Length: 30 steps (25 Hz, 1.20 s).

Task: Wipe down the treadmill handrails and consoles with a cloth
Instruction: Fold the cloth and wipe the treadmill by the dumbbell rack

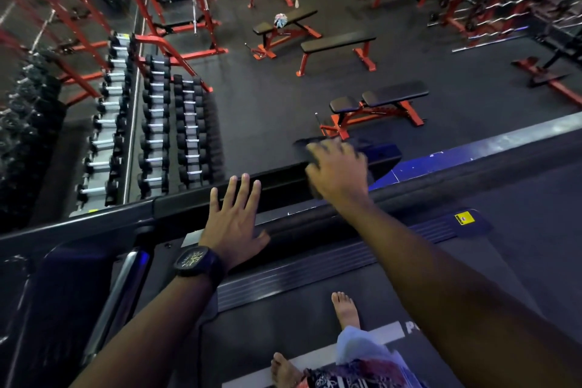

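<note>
A person's left hand [233,220], wearing a black watch [196,261], lies flat with fingers spread on a treadmill's black handrail [182,206]. Further along the rail, the blurred right hand [338,172] curls around a dark cloth [310,156], pressing it to the rail. Bare feet [345,309] stand on the belt [283,321]. Red benches [338,42] sit beyond.

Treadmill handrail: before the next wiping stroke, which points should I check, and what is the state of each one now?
1. Grip: ok; right hand grips a dark cloth.
2. Contact: ok; it lies against the black handrail.
3. Support: ok; left hand rests flat on the rail, fingers spread.
4. Footing: ok; both bare feet stand on the belt.
5. Belt stopped: cannot tell.
6. Rail already clean: cannot tell; dark and blurred.
</note>
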Motion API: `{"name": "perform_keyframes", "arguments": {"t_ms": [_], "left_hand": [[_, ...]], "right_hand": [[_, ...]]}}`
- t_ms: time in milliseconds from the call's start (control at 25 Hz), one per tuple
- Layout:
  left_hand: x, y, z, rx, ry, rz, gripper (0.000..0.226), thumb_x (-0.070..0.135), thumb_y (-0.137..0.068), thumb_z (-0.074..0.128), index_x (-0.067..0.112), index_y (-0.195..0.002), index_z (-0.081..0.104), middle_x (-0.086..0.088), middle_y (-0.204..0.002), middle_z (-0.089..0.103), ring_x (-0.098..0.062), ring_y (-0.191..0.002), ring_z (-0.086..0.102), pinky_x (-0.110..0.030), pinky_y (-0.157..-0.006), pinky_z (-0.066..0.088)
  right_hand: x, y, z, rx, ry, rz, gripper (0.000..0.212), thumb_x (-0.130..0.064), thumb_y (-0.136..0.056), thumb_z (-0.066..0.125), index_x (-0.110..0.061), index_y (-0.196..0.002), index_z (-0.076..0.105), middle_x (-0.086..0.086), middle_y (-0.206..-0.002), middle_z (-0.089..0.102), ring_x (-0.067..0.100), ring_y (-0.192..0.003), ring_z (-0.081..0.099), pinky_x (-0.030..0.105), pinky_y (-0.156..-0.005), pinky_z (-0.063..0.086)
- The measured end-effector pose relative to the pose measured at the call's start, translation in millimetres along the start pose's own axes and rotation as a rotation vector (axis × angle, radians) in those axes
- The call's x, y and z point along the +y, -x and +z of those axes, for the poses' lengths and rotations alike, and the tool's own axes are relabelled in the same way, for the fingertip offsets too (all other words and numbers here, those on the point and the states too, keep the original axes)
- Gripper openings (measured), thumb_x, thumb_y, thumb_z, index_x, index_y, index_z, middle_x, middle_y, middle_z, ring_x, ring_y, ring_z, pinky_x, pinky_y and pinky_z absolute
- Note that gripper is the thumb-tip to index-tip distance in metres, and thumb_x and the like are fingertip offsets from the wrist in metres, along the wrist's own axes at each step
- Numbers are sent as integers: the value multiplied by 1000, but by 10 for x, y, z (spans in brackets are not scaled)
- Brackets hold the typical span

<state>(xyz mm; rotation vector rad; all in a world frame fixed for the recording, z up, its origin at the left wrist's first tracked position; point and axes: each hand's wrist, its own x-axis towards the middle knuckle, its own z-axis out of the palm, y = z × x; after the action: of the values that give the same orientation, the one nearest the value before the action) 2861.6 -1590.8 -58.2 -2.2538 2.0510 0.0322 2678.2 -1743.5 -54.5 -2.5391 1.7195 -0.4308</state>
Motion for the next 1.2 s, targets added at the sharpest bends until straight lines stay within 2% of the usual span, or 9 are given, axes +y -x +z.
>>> {"name": "perform_keyframes", "arguments": {"t_ms": [80, 240, 400, 560, 680, 840, 1000, 1120, 1200], "left_hand": [[1, 13, 10, 3, 6, -5, 105, 58, -79, 57, 14, -158, 4, -10, -166, -2, -30, -153, -5, -60, -120, 5], [47, -41, 12, -2, 3, 19, 105, 60, -80, 56, 15, -158, 1, -9, -166, -5, -29, -152, -7, -59, -120, 3], [62, -53, 9, -16, -6, 36, 105, 60, -81, 54, 16, -158, -1, -8, -166, -6, -29, -152, -9, -59, -120, 3], [77, -83, -1, -21, -5, 43, 105, 61, -82, 53, 16, -157, -4, -8, -166, -9, -29, -152, -11, -58, -120, 0], [84, -93, 18, -3, -8, 45, 105, 61, -81, 54, 15, -158, 0, -9, -166, -5, -29, -152, -7, -60, -120, 3], [122, -142, 13, -13, -7, 56, 106, 62, -82, 53, 15, -157, -5, -8, -165, -10, -28, -152, -11, -57, -120, -1], [119, -135, 18, -7, -1, 60, 103, 59, -82, 54, 14, -158, -1, -8, -166, -7, -27, -152, -10, -57, -121, 1], [101, -118, 30, 13, 16, 75, 100, 58, -84, 53, 12, -158, 3, -9, -166, -2, -27, -153, -7, -54, -122, 1], [82, -97, 39, 31, 20, 85, 100, 58, -83, 54, 11, -158, 7, -8, -166, 2, -25, -153, -2, -52, -122, 4]], "right_hand": [[-29, -23, -37, -23, -45, 282, 49, -46, -92, 48, -33, -139, 51, 0, -146, 49, 32, -134, 39, 54, -106, 31], [-182, 197, 93, -18, -2, -120, 52, -45, -91, 51, -34, -141, 50, -1, -148, 48, 32, -134, 41, 55, -107, 32], [-66, 27, -9, -28, -61, 267, 49, -45, -93, 48, -32, -140, 50, 0, -149, 46, 33, -138, 35, 59, -110, 27], [23, 93, 54, -12, 8, -124, 51, -46, -91, 46, -34, -140, 51, -2, -146, 50, 31, -133, 44, 53, -103, 35], [82, -9, -40, -42, -53, 276, 48, -44, -94, 46, -32, -141, 49, -1, -149, 45, 32, -137, 36, 55, -108, 30], [-186, 238, 103, -19, 17, -176, 55, -46, -91, 52, -33, -144, 48, 0, -152, 45, 34, -136, 41, 55, -107, 33], [-343, 178, 77, 22, -45, 129, 51, -45, -90, 53, -31, -139, 54, 3, -146, 50, 36, -131, 44, 54, -104, 36], [-452, 336, 187, 8, 17, -276, 55, -48, -89, 54, -33, -142, 51, 2, -148, 50, 35, -131, 47, 52, -102, 40], [-262, 106, 72, 5, -60, 14, 52, -46, -92, 50, -34, -142, 49, -1, -149, 48, 32, -135, 41, 51, -104, 36]]}}
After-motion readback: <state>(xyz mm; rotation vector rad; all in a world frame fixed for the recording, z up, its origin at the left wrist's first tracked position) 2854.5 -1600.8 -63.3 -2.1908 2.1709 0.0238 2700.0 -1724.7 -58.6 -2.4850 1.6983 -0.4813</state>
